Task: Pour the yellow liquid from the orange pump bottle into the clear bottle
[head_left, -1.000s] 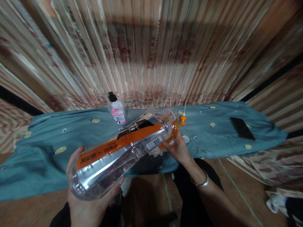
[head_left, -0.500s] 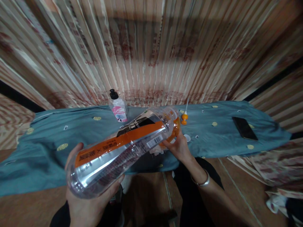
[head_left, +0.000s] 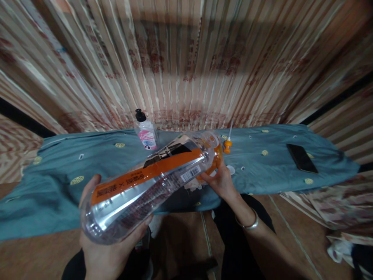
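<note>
A large clear plastic bottle (head_left: pixel 148 181) with an orange and silver label lies tilted across the middle, its base lower left and its neck upper right. My left hand (head_left: pixel 107 241) is closed around its base end. At the neck end, my right hand (head_left: pixel 221 181) grips a see-through orange bottle (head_left: pixel 216 158), mostly hidden behind the big one. The two necks are close together; whether they touch I cannot tell. Past my right hand an orange pump head (head_left: pixel 227 145) with a thin tube lies on the cloth, and a white round cap (head_left: pixel 230 170) rests nearer.
A blue-green cloth (head_left: pixel 256 171) covers the long table. Behind the held bottle stands a clear bottle with a black top and pink label (head_left: pixel 147 137). A black phone (head_left: pixel 302 158) lies at the right. Striped curtains (head_left: pixel 186 70) hang close behind and beside the table.
The large bottle's base end has shifted very slightly left, with my left hand moving along. My right hand and the orange bottle look almost unchanged.
</note>
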`<state>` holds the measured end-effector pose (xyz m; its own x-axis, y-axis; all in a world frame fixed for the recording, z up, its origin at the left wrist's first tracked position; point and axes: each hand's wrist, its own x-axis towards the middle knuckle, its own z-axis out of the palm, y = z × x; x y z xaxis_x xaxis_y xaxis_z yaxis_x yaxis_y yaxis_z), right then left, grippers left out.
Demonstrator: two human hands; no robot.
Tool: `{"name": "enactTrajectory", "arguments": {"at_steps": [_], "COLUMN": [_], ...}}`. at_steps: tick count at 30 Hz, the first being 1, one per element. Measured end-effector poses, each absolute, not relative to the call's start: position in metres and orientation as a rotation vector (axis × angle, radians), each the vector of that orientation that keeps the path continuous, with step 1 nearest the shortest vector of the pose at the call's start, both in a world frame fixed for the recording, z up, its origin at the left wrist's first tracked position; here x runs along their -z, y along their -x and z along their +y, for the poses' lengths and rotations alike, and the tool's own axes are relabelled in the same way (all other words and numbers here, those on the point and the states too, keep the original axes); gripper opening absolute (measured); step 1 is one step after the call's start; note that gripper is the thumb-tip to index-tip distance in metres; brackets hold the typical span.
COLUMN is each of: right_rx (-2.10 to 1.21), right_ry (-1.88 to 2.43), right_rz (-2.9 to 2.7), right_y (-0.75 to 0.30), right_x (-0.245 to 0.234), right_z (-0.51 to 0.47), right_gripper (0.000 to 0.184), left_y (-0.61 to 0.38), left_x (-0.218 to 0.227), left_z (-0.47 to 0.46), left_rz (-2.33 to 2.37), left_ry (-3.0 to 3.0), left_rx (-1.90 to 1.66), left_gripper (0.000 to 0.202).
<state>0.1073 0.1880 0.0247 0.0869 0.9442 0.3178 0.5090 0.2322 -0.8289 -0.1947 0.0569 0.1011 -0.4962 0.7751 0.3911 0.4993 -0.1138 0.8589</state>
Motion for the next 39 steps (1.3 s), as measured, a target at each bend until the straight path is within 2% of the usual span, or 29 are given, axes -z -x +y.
{"name": "enactTrajectory", "arguments": {"at_steps": [13, 21, 27, 31, 39], "right_rx": [-0.568, -0.562, -0.566, -0.554, -0.56], "right_ry": [1.367, 1.379, 1.36, 1.398, 1.368], "right_rz": [-1.556, -1.556, -1.582, -1.574, -1.542], "right_y": [-0.108, -0.108, -0.109, -0.109, -0.106], "right_x": [-0.028, -0.028, -0.029, -0.027, -0.028], "right_z": [0.187, 0.187, 0.187, 0.187, 0.187], "right_gripper": [0.087, 0.089, 0.093, 0.095, 0.094], "left_y": [0.193, 0.177, 0.187, 0.181, 0.175], "left_x": [-0.1, -0.113, -0.105, -0.109, -0.112], "left_z": [0.056, 0.055, 0.056, 0.054, 0.064], "left_rz": [1.944, 1.949, 1.939, 1.947, 2.012], "left_ry": [-1.377, -1.368, -1.374, -1.379, -1.242], "left_rx": [-1.627, -1.621, -1.609, -1.615, -1.745], "left_gripper": [0.122, 0.107, 0.124, 0.111, 0.124]}}
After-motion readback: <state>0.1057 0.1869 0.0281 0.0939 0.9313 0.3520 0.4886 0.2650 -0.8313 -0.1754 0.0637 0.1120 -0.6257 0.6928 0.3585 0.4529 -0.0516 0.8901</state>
